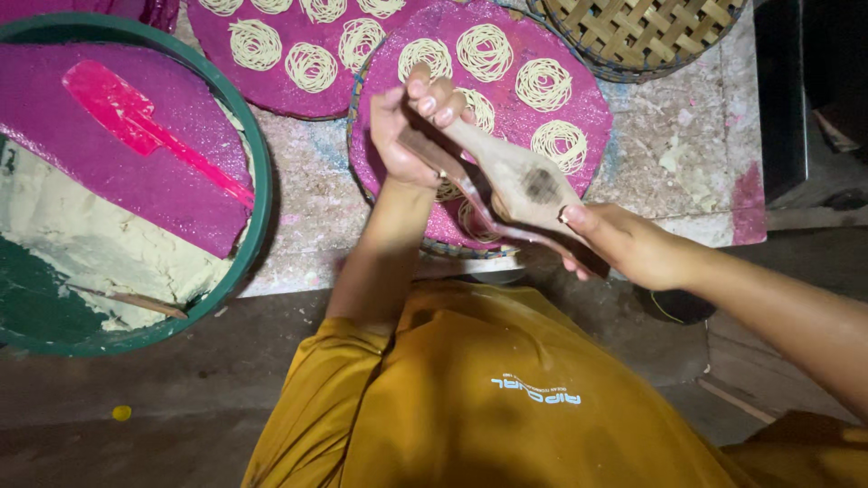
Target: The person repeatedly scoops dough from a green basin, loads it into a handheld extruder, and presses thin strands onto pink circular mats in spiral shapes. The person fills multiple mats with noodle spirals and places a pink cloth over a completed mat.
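Note:
Both my hands grip a wooden noodle press (pixel 529 181) held above a round tray covered in magenta cloth (pixel 592 113). My left hand (pixel 402 136) clasps the press's upper handle end, fingers curled over it. At the lower handle end, my right hand (pixel 624 246) has its thumb on top. Several pale noodle coils (pixel 543 84) lie in spirals on the cloth, and one coil sits partly hidden right under the press.
A second magenta tray with coils (pixel 289 36) lies at the top. At left is a green basin (pixel 259 203) with pale dough (pixel 81 244), magenta cloth and a pink spatula (pixel 136 117). A woven bamboo tray (pixel 642 32) sits at the top right on the stained table (pixel 696 154).

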Motion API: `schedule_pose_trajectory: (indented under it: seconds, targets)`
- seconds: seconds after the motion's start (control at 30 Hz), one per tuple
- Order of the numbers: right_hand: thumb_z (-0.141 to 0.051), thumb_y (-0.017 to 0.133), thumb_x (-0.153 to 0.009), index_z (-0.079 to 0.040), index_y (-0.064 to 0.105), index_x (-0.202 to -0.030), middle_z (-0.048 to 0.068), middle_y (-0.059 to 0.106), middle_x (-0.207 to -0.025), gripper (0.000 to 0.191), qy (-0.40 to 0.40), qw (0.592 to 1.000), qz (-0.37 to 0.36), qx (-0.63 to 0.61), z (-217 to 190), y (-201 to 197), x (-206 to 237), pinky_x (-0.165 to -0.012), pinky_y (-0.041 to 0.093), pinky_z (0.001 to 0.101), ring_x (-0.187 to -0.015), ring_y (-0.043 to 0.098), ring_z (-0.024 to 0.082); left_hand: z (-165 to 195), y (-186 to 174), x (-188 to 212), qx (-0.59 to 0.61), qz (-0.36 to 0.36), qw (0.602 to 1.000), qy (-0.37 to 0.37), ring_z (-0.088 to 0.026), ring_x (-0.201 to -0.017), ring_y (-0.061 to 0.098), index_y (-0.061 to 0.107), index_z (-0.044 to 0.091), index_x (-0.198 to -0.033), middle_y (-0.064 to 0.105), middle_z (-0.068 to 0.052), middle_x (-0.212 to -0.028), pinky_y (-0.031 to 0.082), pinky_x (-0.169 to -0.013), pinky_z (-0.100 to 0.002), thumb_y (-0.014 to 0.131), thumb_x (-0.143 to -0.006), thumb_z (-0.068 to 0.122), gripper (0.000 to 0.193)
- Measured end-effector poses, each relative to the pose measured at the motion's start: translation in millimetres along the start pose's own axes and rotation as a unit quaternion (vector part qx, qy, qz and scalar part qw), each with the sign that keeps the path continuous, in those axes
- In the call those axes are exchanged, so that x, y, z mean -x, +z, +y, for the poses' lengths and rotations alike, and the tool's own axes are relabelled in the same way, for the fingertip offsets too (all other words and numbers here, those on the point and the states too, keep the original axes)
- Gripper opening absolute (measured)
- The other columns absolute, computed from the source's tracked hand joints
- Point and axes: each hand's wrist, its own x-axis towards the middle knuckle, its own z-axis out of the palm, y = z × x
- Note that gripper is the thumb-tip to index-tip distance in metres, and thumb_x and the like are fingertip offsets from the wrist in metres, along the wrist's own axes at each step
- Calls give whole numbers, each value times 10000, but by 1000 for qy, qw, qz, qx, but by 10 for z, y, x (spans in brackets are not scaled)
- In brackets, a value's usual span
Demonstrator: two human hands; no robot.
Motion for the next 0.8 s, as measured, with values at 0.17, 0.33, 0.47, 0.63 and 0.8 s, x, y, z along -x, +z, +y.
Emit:
schedule_pose_trajectory:
  seconds: [0.17,0.33,0.47,0.63,0.8]
  targets:
    - [-633,280,-964,-16,705,-826,78,702,-682,762,83,995,32,36,48,-222,132,-610,568,339,-627,681,188,-274,-6,29,15,53,998,31,-183,-909,576,529,146,-988,555,7,-882,512,-995,-408,464,-1022,312,182]
    - [-608,342,-1015,-4,668,-919,85,688,-739,693,20,996,88,17,237,-218,-23,-625,539,332,-661,660,182,-170,76,-248,-69,34,997,21,-173,-946,573,560,145,-1023,585,5,-914,492,-1019,-392,463,-982,345,226]
    - [-592,371,-1002,-19,643,-1039,79,690,-807,635,-26,996,57,-59,354,-223,-79,-621,535,321,-695,671,165,-1,92,-122,-199,363,904,-109,-237,-898,649,580,-27,-1093,672,-131,-980,537,-860,-379,241,-978,474,615]
    - [-596,372,-1016,-22,651,-1081,66,694,-848,642,-100,993,49,-44,441,-290,-76,-640,535,298,-729,672,144,-156,-176,368,-521,379,673,-363,-160,-568,546,547,83,-1261,698,-59,-932,415,-473,-335,294,-1025,467,517]
    - [-589,376,-1038,-12,635,-1109,81,684,-860,636,-128,984,107,-60,642,-227,-166,-643,505,308,-757,658,153,-130,-9,809,-750,184,566,-288,-175,-566,569,397,31,-1497,752,-60,-1073,475,-513,-345,403,-1022,405,605]
